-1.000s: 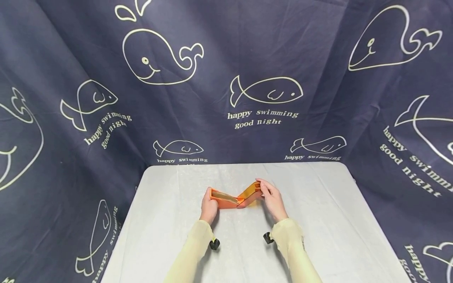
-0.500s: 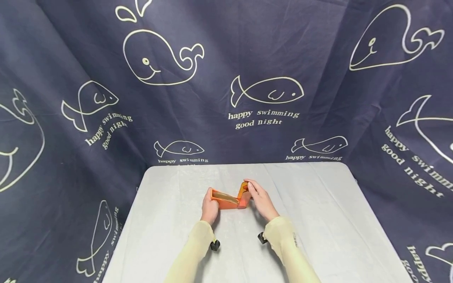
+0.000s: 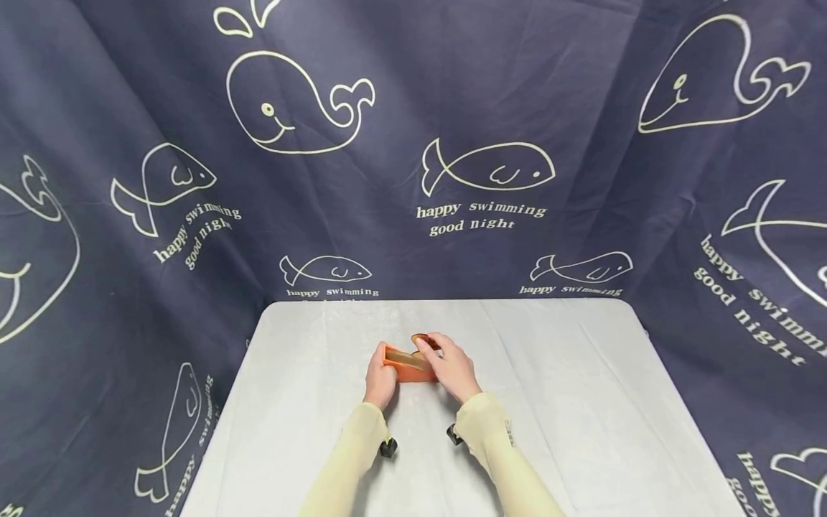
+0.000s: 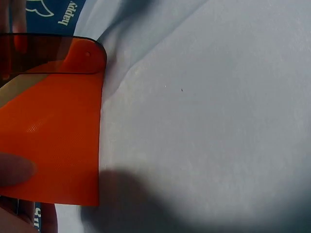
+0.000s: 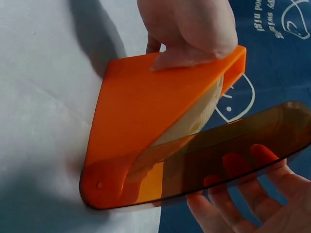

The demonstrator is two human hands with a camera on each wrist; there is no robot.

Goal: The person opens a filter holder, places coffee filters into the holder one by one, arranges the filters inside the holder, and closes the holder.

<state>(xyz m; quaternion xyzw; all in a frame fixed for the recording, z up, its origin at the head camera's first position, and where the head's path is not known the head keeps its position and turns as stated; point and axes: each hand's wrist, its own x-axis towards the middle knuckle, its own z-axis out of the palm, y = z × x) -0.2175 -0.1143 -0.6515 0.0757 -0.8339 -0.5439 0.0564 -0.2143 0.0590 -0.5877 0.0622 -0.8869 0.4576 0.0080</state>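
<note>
An orange wedge-shaped case (image 3: 410, 372) stands upright at the middle of the table. My left hand (image 3: 380, 380) grips its left end, thumb on the near side in the left wrist view. A see-through brown lid (image 5: 228, 141) pivots at the case's lower corner and stands partly raised over the slanted opening. Inside lies a pale, finely ridged filling (image 5: 197, 116); its kind is unclear. My right hand (image 3: 454, 365) holds the lid, and its fingers (image 5: 272, 167) show through the brown plastic in the right wrist view.
The white-covered table (image 3: 549, 431) has rounded far corners. A dark blue curtain (image 3: 388, 215) with whale and fish drawings surrounds it at the back and sides. Black wrist devices (image 3: 388, 448) hang beneath both cream sleeves (image 3: 500, 445).
My right hand has moved left, swinging the brown lid up and over toward the case's opening. My left hand and the orange case have stayed in place.
</note>
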